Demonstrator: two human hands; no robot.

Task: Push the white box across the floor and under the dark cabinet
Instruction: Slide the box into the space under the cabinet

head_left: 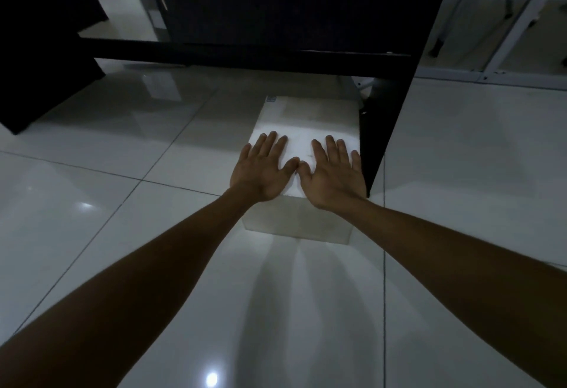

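Glossy white floor tiles [129,234]; white metal frame [509,46], possibly table legs, far right.

— Where am I looking from?

— I get one view only, worn on the head, facing forward and steeply down along both forearms. The left hand [264,169] and right hand [329,174] lie flat near mid-frame, close to the lens.

— And beyond the hands?

— The white box [306,117] under the palms, then the dark cabinet [276,3] filling the top. It's wide-angle, so edges bend; the dim far corner I can't read well.
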